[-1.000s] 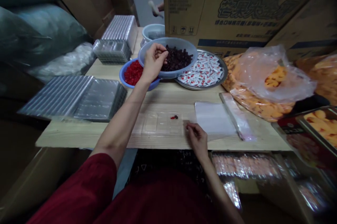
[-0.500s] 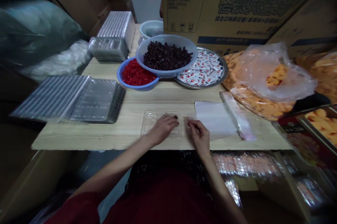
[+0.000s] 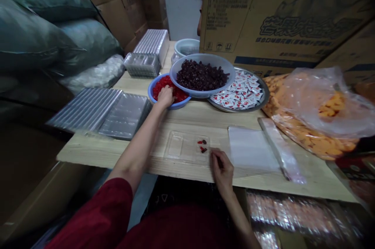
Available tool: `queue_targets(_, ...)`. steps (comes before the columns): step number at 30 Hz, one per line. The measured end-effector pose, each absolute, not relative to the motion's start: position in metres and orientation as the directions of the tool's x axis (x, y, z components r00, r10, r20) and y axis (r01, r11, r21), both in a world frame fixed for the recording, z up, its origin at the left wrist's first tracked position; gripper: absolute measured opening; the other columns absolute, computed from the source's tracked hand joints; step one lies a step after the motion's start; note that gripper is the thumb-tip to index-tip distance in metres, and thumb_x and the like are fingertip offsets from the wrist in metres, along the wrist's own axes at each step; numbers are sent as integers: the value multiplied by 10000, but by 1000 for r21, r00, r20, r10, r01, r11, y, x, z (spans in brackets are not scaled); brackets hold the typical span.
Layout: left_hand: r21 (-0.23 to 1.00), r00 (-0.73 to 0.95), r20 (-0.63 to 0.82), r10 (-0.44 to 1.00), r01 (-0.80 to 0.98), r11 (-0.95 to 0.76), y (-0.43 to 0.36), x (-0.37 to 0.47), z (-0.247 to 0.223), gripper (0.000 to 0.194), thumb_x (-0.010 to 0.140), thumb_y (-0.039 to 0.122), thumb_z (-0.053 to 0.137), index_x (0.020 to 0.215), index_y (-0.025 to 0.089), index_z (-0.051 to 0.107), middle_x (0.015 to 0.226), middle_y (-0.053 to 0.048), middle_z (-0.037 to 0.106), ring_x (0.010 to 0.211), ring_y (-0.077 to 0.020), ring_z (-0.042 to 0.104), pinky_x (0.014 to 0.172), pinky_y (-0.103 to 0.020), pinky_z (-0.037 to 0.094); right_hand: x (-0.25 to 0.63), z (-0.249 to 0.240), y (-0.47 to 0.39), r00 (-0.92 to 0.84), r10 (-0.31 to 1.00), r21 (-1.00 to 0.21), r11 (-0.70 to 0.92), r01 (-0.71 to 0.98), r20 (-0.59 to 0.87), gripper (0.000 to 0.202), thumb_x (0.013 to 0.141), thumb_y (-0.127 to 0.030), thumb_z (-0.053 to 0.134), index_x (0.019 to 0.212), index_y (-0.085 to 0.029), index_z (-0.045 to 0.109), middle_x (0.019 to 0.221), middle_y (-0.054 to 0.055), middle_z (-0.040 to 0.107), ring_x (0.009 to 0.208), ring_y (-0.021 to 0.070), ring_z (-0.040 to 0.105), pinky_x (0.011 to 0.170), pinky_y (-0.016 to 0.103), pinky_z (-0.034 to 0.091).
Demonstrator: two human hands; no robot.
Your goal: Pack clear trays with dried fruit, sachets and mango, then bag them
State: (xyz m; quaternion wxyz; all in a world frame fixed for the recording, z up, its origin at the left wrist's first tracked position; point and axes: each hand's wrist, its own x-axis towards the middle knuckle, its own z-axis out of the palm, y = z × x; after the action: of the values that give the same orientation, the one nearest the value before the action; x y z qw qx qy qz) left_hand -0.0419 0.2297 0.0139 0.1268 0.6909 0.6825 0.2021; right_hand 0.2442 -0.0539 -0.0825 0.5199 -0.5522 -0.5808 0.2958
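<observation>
My left hand [image 3: 166,97] reaches into the blue bowl [image 3: 149,88], its curled fingers closed among small red pieces [image 3: 161,84]; the fingertips are partly hidden. An open clear plastic tray [image 3: 187,151] lies on the table in front of me. In its right part sit several small dark and red pieces [image 3: 202,146]. My right hand [image 3: 223,166] is at the tray's right edge, thumb and fingers pressed together; whether anything is between them cannot be seen. A bowl of dark pieces [image 3: 203,76] overlaps the blue bowl.
Clear plastic trays [image 3: 125,114] are stacked at left, with more stacks [image 3: 152,48] behind. A metal basin [image 3: 265,93] holds white sachets. White sheets [image 3: 250,147], a plastic-wrapped bundle [image 3: 279,149] and bags of orange pieces [image 3: 319,132] lie at right. Large cartons [image 3: 234,15] stand behind.
My left hand has moved from the tray up and away into the blue bowl, uncovering dark and red pieces in the tray. My right hand stays near the tray's right edge. The view has shifted.
</observation>
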Motion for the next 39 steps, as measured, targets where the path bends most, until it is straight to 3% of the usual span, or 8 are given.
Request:
queue_targets(4, 473, 40, 89, 995, 878, -77, 233, -45, 6, 290, 762, 262, 774, 1018, 166, 676, 1107, -126, 684, 1071, -281, 633, 976, -384, 482, 243, -84, -54, 153, 938, -905, 242, 349, 310, 179, 992, -245, 552, 1070, -219, 711, 1036, 84, 716, 1003, 219, 666, 905, 376, 525)
queue_targets(8, 507, 28, 135, 990, 857, -94, 228, -43, 6, 284, 745, 301, 785, 983, 181, 687, 1147, -125, 690, 1094, -289, 625, 970, -385, 474, 242, -84, -53, 152, 932, -897, 258, 358, 329, 168, 991, -236, 552, 1050, -215, 708, 1024, 84, 714, 990, 217, 667, 900, 375, 528)
queue_targets(12, 583, -25, 177, 984, 808, -85, 224, -38, 6, 58, 794, 185, 658, 834, 208, 693, 922, -81, 727, 959, -254, 655, 907, -355, 477, 242, -84, -53, 149, 928, -890, 267, 369, 341, 173, 990, -243, 552, 1059, -218, 709, 1030, 86, 723, 999, 222, 676, 912, 389, 533)
queue_targets(29, 905, -376, 299, 877, 403, -136, 178, -38, 16, 77, 803, 251, 588, 825, 182, 612, 724, 1, 656, 671, -121, 633, 710, -241, 513, 244, -83, -58, 222, 925, -921, 232, 313, 309, 178, 994, -272, 556, 1060, -213, 711, 1032, 85, 717, 990, 218, 672, 912, 384, 525)
queue_targets(31, 929, -326, 299, 897, 313, -196, 134, -23, 12, 113, 811, 291, 615, 851, 185, 625, 734, -1, 668, 683, -130, 645, 714, -256, 519, 245, -81, -59, 268, 914, -925, 217, 311, 304, 184, 988, -285, 563, 1061, -210, 714, 1032, 88, 720, 981, 218, 675, 902, 387, 533)
queue_targets(33, 934, -112, 240, 964, 298, -198, 83, -3, 7, 127, 811, 309, 646, 855, 190, 657, 763, -15, 697, 702, -150, 649, 707, -276, 518, 245, -79, -59, 282, 911, -927, 211, 310, 302, 186, 985, -296, 562, 1052, -211, 714, 1020, 87, 724, 966, 215, 679, 891, 386, 541)
queue_targets(36, 894, 183, 165, 969, 388, -225, 17, 25, -3, 83, 820, 257, 648, 872, 215, 696, 849, -32, 723, 782, -180, 661, 730, -312, 517, 245, -76, -58, 248, 916, -916, 227, 331, 316, 191, 989, -300, 543, 1038, -219, 709, 1013, 86, 725, 978, 216, 682, 906, 393, 547)
queue_targets(39, 855, 339, 161, 927, 422, -303, -18, 42, -15, 107, 863, 203, 605, 884, 251, 698, 904, -35, 715, 855, -196, 669, 768, -343, 526, 244, -73, -58, 201, 910, -885, 269, 381, 363, 192, 986, -291, 538, 1044, -232, 711, 1024, 95, 715, 1016, 226, 676, 914, 410, 553)
